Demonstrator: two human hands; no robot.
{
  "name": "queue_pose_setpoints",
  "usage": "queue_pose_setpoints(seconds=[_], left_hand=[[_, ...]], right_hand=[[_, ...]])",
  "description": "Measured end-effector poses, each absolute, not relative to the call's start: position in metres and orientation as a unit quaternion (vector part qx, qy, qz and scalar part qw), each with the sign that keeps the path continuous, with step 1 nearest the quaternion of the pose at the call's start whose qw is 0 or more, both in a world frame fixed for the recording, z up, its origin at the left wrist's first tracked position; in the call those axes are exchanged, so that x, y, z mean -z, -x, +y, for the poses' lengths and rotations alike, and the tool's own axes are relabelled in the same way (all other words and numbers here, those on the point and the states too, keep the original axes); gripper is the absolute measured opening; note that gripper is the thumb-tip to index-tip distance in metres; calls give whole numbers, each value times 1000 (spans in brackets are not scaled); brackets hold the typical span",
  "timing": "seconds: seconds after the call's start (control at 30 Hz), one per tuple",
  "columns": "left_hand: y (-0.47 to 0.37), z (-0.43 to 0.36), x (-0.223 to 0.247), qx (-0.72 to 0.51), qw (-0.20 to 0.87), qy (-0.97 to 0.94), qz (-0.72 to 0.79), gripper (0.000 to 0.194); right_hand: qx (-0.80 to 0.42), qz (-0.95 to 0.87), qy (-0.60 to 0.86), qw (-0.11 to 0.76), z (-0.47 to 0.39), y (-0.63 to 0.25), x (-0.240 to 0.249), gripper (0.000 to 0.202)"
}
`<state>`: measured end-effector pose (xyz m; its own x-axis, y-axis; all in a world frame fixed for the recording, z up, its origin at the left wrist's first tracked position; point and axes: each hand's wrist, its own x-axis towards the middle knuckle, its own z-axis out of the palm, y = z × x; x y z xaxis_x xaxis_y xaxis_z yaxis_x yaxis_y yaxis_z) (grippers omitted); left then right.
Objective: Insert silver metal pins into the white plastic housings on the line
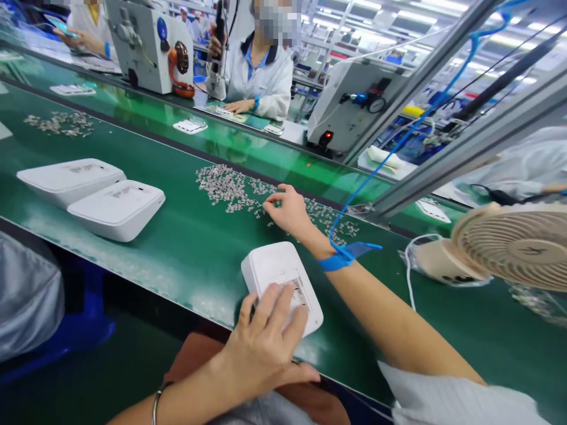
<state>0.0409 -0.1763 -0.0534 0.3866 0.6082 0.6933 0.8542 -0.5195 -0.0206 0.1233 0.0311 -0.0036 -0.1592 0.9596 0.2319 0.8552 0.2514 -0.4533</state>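
My left hand [270, 336] lies with fingers spread on top of a white plastic housing [270, 260], near the belt's front edge. A recessed panel with a label shows beside its fingertips, partly covered by them. Beyond the housing, my right hand [287, 212] hovers over loose small metal parts [225, 186] spread in a pile. Its thumb and a finger are bent together in a pinch; whatever may be between the tips is too small to make out. A blue wrist strap [339, 260] with a coiled cord circles that wrist.
Two white housings [117, 209] sit to the left on the green belt [190, 260]. More small parts [59, 123] lie farther left. A beige fan [522, 245] stands at right, near a slanted metal frame [443, 141]. Across the line, a co-worker [266, 82] sits between machines.
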Motion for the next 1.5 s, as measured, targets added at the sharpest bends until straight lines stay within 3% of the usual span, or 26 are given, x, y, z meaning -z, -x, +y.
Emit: queue_pose_setpoints(seconds=[0.37,0.8,1.13,1.5], left_hand=[[-40,-179,57,321,198,813,-444,68],[-41,-177,59,356,209,794,-446,62],[-41,-177,61,357,213,795,-442,63],[-39,-177,63,353,220,801,-432,62]], right_hand=[[-66,-810,571,116,44,-98,-2,27],[-78,-806,578,103,50,-116,-9,40],[-32,-824,565,35,37,-127,-5,18],[-36,-835,547,39,33,-136,2,22]])
